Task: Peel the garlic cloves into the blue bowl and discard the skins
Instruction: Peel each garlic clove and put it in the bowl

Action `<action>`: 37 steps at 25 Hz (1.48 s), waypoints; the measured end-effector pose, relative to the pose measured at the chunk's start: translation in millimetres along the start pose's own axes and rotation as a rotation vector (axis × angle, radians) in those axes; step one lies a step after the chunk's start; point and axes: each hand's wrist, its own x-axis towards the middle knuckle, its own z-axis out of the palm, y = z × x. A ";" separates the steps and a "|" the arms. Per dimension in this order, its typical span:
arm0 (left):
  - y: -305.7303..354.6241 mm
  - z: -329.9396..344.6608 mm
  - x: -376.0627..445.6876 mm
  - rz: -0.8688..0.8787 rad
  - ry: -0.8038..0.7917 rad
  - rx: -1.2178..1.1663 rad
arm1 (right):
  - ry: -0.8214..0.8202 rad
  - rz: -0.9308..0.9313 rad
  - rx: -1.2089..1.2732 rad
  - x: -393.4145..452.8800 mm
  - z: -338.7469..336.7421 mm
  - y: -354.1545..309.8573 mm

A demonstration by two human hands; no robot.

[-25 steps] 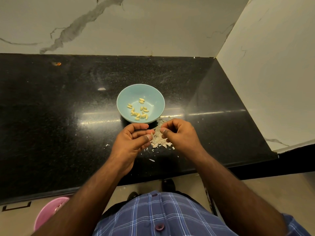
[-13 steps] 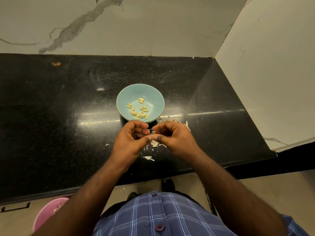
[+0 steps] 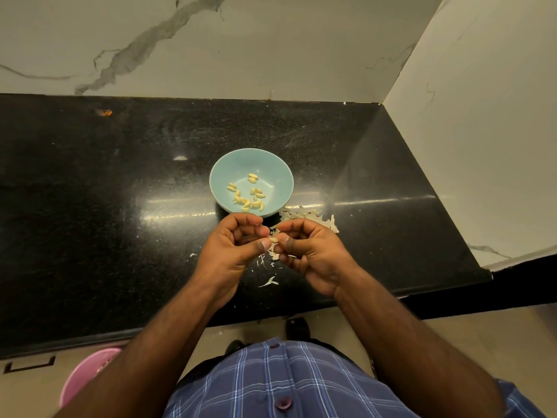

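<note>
Where the room corners: a polished black stone counter [image 3: 90, 212] runs under pale marble-veined walls [image 3: 271, 40].
Below the counter edge: a beige floor and part of a pink tub [image 3: 87, 375] at lower left.
Blue bowl [image 3: 272, 164]: stands mid-counter, holding a scatter of peeled garlic cloves [image 3: 247, 193].
Skins [image 3: 310, 218]: a loose pile lies just right of the bowl, with flakes on the counter under the hands.
Left hand [image 3: 232, 251]: fingers curled, thumb and forefinger pinching a small garlic clove [image 3: 273, 239].
Right hand [image 3: 313, 254]: fingers curled, fingertips pinching the same clove, meeting the left hand just in front of the bowl.
</note>
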 end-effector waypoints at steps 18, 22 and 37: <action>-8.8 -3.4 4.0 -0.122 0.088 -0.031 | 0.141 -0.430 -0.763 7.1 -24.2 -3.5; -13.6 -7.4 6.3 -0.091 0.154 0.085 | 0.239 -0.416 -0.844 9.3 -32.5 1.2; -14.8 -6.7 5.6 0.019 0.141 0.550 | 0.129 -0.376 -0.854 8.3 -22.5 1.6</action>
